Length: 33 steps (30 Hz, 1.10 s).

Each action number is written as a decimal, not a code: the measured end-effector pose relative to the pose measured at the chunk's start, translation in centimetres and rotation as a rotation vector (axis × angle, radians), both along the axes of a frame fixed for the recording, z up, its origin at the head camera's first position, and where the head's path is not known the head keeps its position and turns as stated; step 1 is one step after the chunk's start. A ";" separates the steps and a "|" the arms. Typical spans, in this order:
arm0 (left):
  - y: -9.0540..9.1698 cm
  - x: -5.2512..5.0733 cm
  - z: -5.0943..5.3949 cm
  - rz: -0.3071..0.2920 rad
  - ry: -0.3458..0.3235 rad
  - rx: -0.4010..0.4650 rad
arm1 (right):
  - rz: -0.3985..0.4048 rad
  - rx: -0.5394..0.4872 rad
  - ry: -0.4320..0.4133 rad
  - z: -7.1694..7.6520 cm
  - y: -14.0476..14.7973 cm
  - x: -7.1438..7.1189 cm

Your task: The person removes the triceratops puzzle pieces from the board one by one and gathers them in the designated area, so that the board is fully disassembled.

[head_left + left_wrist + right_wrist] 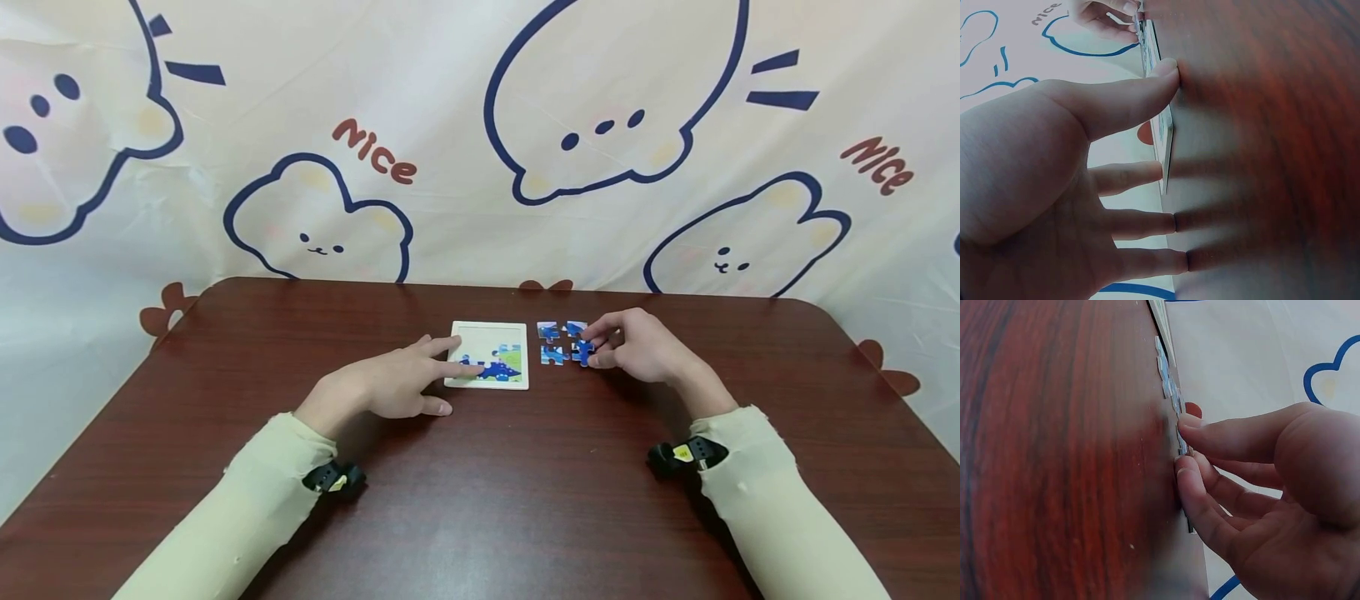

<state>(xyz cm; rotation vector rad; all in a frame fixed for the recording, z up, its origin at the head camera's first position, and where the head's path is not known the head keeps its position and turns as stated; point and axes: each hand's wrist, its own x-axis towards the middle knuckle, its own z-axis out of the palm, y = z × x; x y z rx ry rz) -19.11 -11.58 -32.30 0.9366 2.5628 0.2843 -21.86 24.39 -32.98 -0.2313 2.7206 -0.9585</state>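
A square puzzle board (491,330) with a pale frame lies on the table, partly filled with blue and green dinosaur pieces (498,370) along its bottom and right side. My left hand (393,379) spreads over its left edge, fingers straight, with a fingertip resting on the board; the left wrist view shows the thumb (1129,103) extended too. Right of the board, several loose blue puzzle pieces (552,355) lie in a small group. With curled fingers, my right hand (641,346) pinches the lower right puzzle piece (581,352) at table level. Its far edge is hidden by the fingers.
The dark brown wooden table (480,483) extends around the board on every side. Behind its far edge hangs a pale cloth (450,233) printed with cartoon clouds. A black wrist camera (333,481) sits on the left sleeve, another wrist camera (686,456) on the right.
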 end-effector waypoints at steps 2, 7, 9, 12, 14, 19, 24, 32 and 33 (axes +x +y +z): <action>0.0 0.0 0.0 -0.001 0.000 0.000 | -0.002 0.003 0.001 0.0 0.0 0.0; -0.1 0.0 0.0 0.000 -0.001 0.003 | -0.001 -0.008 -0.007 -0.1 0.0 0.1; -0.1 0.0 0.0 -0.002 -0.001 0.004 | -0.002 -0.013 -0.014 -0.1 0.0 0.1; -0.1 0.0 0.0 -0.006 0.001 0.003 | -0.007 -0.017 -0.022 -0.1 -0.1 0.1; -0.1 0.0 0.0 -0.008 0.002 0.002 | -0.010 -0.019 -0.027 -0.2 -0.1 0.1; -0.1 0.0 0.0 -0.006 -0.001 -0.001 | -0.018 -0.015 -0.035 -0.3 0.0 0.0; 0.0 0.0 -0.1 -0.006 -0.002 0.000 | -0.024 -0.014 -0.042 -0.4 0.1 0.0; 0.0 0.0 -0.1 0.000 -0.004 -0.004 | -0.027 -0.029 -0.051 -0.3 0.1 0.1; 0.0 0.0 -0.1 0.000 -0.005 -0.004 | -0.028 -0.031 -0.052 -0.3 0.1 0.1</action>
